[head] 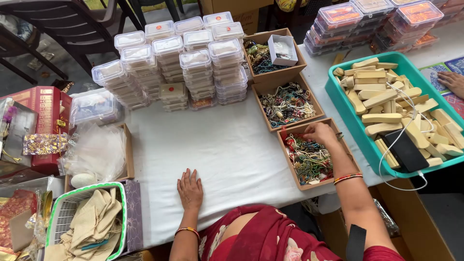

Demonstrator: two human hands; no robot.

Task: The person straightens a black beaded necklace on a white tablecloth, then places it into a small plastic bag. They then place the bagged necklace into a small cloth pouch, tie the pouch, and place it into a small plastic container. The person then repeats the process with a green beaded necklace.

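While the left hand [190, 189] lies flat and open, palm down, on the white table [227, 145], holding nothing, the right hand [320, 133] reaches into the near box [314, 153] at the table's right edge, fingers curled down into the cords [309, 159]; whether it grips any cannot be told. The cords are a tangle of coloured thread and beads filling that box. Two more boxes [285, 104] of similar cords sit behind it in a row, the far one also holding a small white carton [282, 50]. To the right, just beside, a teal tray [338, 99] holds pale wooden blocks [386, 104], with a black slab [406, 151] and a white cable [401, 130] on top. Stacks of clear lidded tubs [193, 63] stand at the back of the table. Near left is a basket [65, 212] of cloth pouches [94, 224]. Another person's hand [453, 81] shows at the far right edge.
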